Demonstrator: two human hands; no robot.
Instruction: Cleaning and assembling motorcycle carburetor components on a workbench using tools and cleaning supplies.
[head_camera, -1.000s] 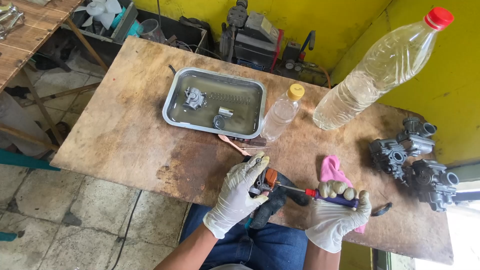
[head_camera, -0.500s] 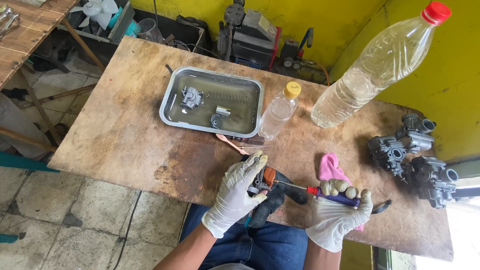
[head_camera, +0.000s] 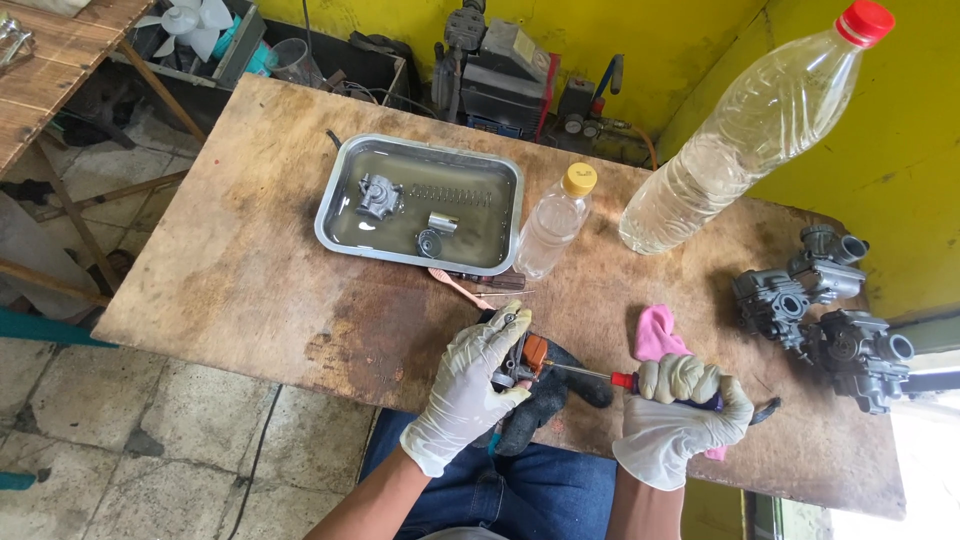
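Screwdriver (head_camera: 600, 376) gripped in right hand (head_camera: 680, 415), fingers wrapped round handle, tip at small carburetor part (head_camera: 522, 358) pinched by left hand (head_camera: 470, 385) over desk (head_camera: 250, 280) front edge; mid-screw-turning, steady pressure needed.

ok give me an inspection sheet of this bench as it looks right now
surface: worn, stained wooden table.
job's things: small metal part with an orange piece resting on a dark glove; screwdriver with its tip at the part.
clutter: metal tray of liquid with parts soaking; small yellow-capped bottle; large red-capped bottle tilted; pink rag; carburettor bodies at the right edge.
grips: left hand gloved, steadying the part; right hand gloved, closed on the screwdriver handle.
cables: one dark cable on the floor tiles.
surroundings: yellow wall; machinery behind the table; a second wooden bench at left.
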